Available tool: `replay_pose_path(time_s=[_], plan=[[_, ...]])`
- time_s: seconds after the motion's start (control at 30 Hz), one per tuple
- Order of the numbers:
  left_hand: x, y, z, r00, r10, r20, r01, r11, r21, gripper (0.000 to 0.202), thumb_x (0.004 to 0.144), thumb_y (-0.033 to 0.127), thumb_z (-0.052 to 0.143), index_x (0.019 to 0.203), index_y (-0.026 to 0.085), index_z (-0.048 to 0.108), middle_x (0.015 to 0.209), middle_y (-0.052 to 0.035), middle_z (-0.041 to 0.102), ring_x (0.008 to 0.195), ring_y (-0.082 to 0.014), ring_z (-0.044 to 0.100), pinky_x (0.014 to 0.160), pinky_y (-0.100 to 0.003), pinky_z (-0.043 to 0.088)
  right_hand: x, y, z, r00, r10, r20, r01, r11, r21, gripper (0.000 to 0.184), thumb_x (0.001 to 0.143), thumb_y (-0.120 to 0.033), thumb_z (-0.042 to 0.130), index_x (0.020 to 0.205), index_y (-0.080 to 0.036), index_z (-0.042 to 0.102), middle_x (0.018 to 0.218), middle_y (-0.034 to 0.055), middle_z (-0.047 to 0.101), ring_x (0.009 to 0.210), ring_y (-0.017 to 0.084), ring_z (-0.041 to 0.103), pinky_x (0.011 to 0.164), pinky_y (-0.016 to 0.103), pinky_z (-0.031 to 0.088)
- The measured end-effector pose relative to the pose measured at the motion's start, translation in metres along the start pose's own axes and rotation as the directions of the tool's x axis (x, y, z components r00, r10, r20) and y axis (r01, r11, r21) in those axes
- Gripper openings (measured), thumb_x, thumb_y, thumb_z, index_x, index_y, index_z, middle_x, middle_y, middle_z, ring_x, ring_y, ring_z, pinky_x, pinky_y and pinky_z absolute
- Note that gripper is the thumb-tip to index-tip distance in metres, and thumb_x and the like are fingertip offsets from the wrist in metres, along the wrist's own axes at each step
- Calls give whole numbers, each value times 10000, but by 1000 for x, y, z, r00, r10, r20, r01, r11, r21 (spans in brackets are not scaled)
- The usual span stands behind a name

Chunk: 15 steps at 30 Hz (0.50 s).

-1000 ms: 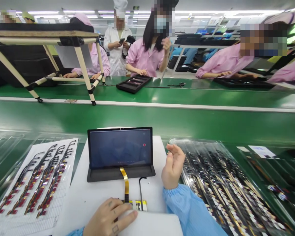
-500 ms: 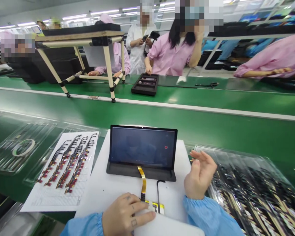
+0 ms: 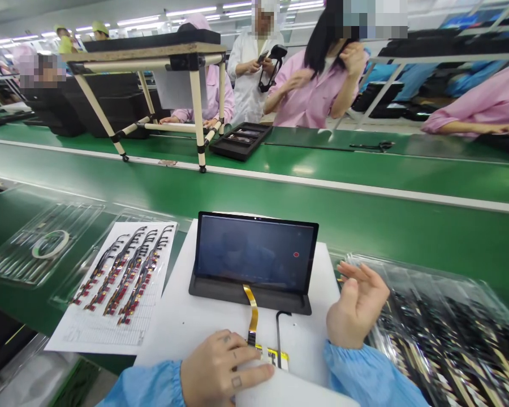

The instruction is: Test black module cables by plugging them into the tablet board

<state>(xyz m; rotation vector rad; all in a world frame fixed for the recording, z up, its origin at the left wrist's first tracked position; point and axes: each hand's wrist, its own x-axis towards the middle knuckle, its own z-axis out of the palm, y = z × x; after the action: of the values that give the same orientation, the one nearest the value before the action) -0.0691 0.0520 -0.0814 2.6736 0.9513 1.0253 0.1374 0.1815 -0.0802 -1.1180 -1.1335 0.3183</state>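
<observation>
A dark tablet screen (image 3: 254, 253) with a small red dot stands propped in a grey dock on a white board (image 3: 182, 328) in front of me. An orange flex cable (image 3: 251, 308) runs from the dock down to a small yellow-edged connector board (image 3: 275, 357). My left hand (image 3: 220, 370) lies flat with its fingers pressing on the white block beside that connector. My right hand (image 3: 358, 308) hovers loosely open, holding nothing, at the board's right edge next to a clear tray of flex cables (image 3: 441, 333).
A paper sheet with several black and red flex cables (image 3: 123, 277) lies to the left, beyond it clear trays and a tape roll (image 3: 48, 244). A green conveyor (image 3: 280, 198) runs across. Workers in pink stand behind it, with a black tray (image 3: 240, 140) and a pipe-frame shelf (image 3: 152, 62).
The view has swung left, so everything sits further right in the picture. My left hand stays on the connector block; my right hand stays raised and open.
</observation>
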Motion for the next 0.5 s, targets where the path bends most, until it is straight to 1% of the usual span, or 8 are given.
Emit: replay_pose_path(time_s=[0.27,0.4,0.5], plan=[[6,2,-4,999,-5,-38,5,1000,6,537,814,549,534,1158,141,479,956,-54,654,754,-163,555,649,-296,439,0,-2,0,1000,8,-1,-8,1000,-7,313,864,-344,439,1099,-138,443,956,86,575,870,158,553,797,358,409],[7,3,-5,999,-10,-47,10,1000,5,447,881,500,456,1134,134,503,946,-58,655,768,-163,565,668,-297,446,1,-1,-1,1000,5,-4,-5,1000,-31,313,872,-337,427,1110,-133,439,953,90,579,866,160,560,793,360,415],[5,3,-4,999,-9,-38,10,1000,6,449,903,500,414,1137,131,516,954,-72,653,789,-164,574,684,-299,454,0,0,-2,1000,-2,-2,2,999,-54,307,884,-336,405,1115,-135,436,948,89,585,869,164,567,791,363,421]])
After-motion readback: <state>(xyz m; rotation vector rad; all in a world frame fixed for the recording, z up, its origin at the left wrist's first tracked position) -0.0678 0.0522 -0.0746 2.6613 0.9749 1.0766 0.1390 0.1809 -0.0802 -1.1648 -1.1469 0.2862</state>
